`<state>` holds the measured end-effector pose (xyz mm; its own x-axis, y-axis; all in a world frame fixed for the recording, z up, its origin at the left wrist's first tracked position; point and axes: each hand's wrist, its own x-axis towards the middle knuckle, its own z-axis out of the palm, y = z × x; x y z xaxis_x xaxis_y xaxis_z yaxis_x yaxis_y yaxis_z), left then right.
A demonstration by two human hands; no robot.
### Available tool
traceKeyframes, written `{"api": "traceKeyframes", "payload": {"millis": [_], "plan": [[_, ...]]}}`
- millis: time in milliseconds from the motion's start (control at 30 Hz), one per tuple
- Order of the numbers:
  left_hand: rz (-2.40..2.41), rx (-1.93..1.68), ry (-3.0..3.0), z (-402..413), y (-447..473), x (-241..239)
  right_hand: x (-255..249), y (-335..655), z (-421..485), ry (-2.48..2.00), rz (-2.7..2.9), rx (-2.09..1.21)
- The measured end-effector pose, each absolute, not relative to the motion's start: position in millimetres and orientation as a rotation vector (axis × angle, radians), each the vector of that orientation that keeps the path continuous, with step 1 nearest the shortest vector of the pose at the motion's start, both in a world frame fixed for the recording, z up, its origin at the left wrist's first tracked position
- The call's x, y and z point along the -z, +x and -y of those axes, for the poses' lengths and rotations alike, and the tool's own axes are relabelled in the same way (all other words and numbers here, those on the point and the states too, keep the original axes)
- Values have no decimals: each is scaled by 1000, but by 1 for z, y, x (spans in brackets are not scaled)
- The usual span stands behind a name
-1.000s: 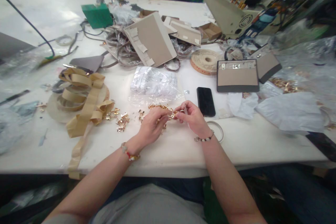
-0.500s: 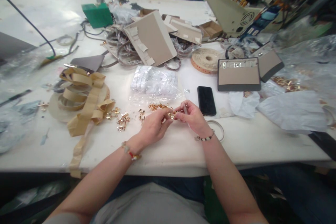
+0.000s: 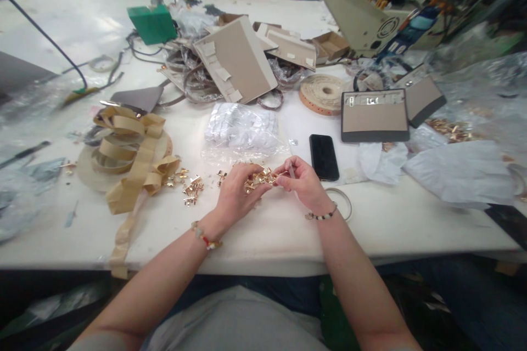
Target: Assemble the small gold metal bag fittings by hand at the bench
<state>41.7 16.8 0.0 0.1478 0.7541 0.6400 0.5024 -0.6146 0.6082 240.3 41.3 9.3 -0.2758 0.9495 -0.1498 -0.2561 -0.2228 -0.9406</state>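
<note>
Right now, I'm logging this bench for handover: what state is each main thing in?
Left hand, thumb and fingers apart
Right hand, closed on a slim pale piece
Gold pieces, loose, clustered
Phone, flat, screen dark
Tan ribbon, loosely looped, end trailing
Cream roll, wound, lying flat
Cardboard box, open

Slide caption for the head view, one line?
Left hand arched over gold-coloured fittings, right hand beside it, black smartphone nearby on the white table.

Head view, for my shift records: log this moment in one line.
left hand: open around gold pieces | right hand: holding thin pale piece | black phone: beyond right hand
</note>
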Motion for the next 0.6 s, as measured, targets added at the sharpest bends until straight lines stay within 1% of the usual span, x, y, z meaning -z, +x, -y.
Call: {"api": "traceKeyframes", "payload": {"millis": [133,600], "plan": [[-1142,-1578,2266,-17,41,-10,-11,242,-42,-991,1061,-1604],[-1151,-1456,2278,-19,44,1,-10,236,-41,-998,1064,-1602]]}}
